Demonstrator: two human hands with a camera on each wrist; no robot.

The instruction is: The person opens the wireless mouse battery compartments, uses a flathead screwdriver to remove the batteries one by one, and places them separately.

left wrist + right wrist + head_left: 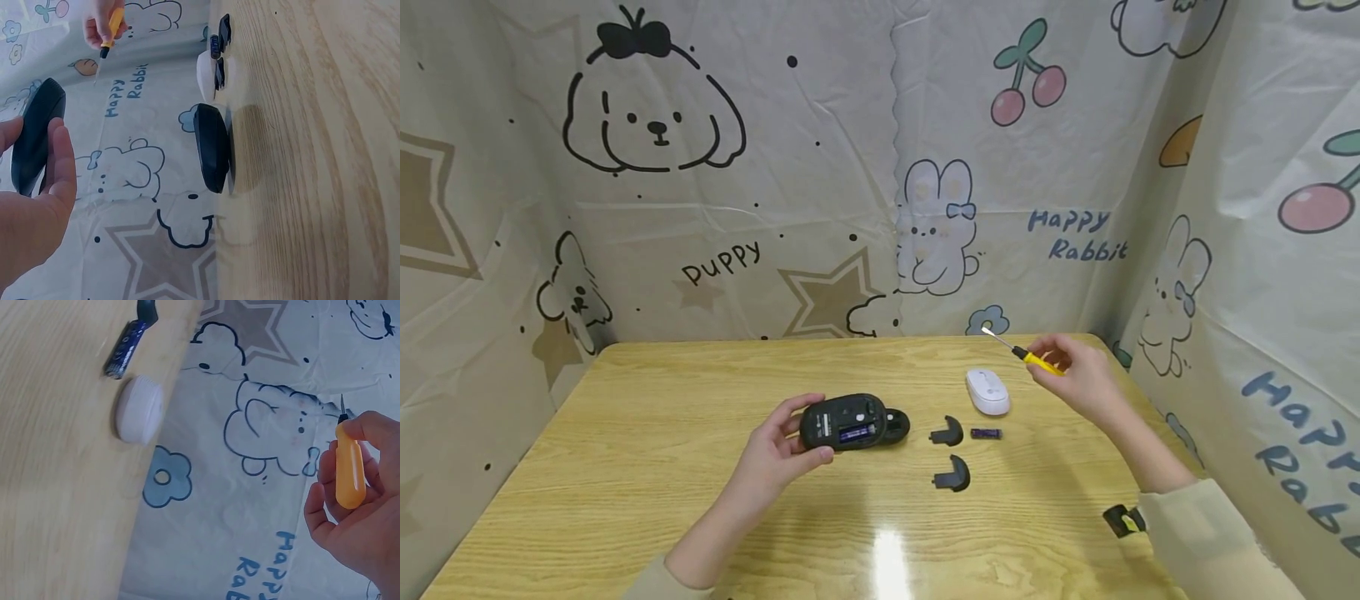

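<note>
My left hand (772, 443) grips a black computer mouse (837, 417) by its edges above the table. Its underside faces the head camera, and a battery (857, 433) lies in the uncovered compartment. In my right hand (1084, 377) is a yellow-handled screwdriver (1043, 364), its metal tip pointing up and left, away from the mouse. A second black mouse (212, 149) rests on the table; in the head view the held one partly hides it. Two dark curved covers with tabs, one upper (951, 432) and one lower (955, 475), lie to the right.
A white mouse (988, 392) sits toward the back right of the wooden table (647, 475). Near it lies a loose battery (986, 433). By the right sleeve is a small black and yellow object (1122, 521), partly covered. Printed cloth (820, 208) hangs around the table.
</note>
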